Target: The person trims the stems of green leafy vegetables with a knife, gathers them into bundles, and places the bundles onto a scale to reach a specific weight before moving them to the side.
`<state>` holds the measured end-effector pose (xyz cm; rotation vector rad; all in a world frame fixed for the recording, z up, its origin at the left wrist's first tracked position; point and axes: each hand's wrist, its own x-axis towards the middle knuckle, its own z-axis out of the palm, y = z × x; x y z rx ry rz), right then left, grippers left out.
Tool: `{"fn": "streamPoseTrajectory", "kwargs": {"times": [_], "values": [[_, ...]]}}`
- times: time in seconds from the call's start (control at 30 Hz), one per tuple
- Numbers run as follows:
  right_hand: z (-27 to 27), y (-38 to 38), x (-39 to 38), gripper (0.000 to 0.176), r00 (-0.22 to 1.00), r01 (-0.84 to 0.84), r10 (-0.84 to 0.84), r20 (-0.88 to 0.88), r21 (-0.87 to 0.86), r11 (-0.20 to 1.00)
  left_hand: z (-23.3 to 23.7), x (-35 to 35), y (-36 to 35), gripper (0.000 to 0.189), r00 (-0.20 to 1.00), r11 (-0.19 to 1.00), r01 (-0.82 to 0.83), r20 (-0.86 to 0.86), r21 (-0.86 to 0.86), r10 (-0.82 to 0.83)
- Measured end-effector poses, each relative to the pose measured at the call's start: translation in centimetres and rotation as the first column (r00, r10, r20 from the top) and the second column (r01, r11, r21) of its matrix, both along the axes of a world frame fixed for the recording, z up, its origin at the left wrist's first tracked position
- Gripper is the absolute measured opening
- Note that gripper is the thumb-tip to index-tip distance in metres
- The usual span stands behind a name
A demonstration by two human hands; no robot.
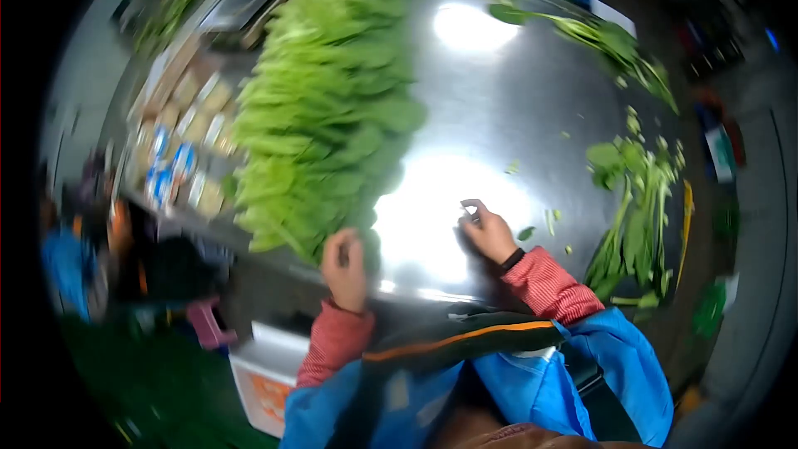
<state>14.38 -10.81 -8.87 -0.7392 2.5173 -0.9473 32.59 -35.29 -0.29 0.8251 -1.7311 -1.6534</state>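
Observation:
A long row of overlapping light-green leafy vegetables [320, 108] lies on the left part of a metal table [499, 108]. At the near end of that row is my left hand [343, 270], its fingers curled in against the leaves. What it grips, if anything, is hidden and blurred. Over the bright, shiny part of the tabletop, my right hand [490, 233] has its thumb and forefinger bent with a gap between them. Nothing shows in that gap. Small leaf scraps [525, 234] lie just right of it.
Stemmed greens [636, 216] lie at the table's right edge, and more long stalks [611, 37] at the far right. Packed goods with blue-and-white labels [172, 168] stand at the left. A white box [266, 374] and a pink stool [210, 323] are on the floor.

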Motion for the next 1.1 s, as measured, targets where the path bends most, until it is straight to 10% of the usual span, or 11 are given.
{"fn": "streamPoseTrajectory", "kwargs": {"times": [0.2, 0.57, 0.77, 1.1], "values": [[2.6, 7.5, -0.2, 0.057, 0.998, 0.07, -0.068, -0.015, 0.278, 0.958, -1.0, -5.2, 6.6, 0.02, 0.941, 0.931, 0.334, 0.113, -0.145, -0.319], [2.4, 25.3, -14.4, 0.062, 0.905, 0.385, -0.387, -0.18, -0.045, 0.922, -6.0, -16.6, 22.8, 0.057, 0.902, 0.93, 0.344, 0.321, -0.131, -0.288], [0.8, 33.7, -27.3, 0.061, 0.929, 0.369, -0.345, -0.136, 0.255, 0.894, -4.4, -19.5, 34.6, 0.06, 0.855, 0.903, 0.42, 0.374, -0.089, -0.361], [-1.1, 60.4, -30.8, 0.054, 0.802, 0.596, -0.533, -0.269, 0.389, 0.702, -6.7, -17.0, 35.2, 0.054, 0.838, 0.863, 0.442, 0.457, -0.246, -0.299]]}}
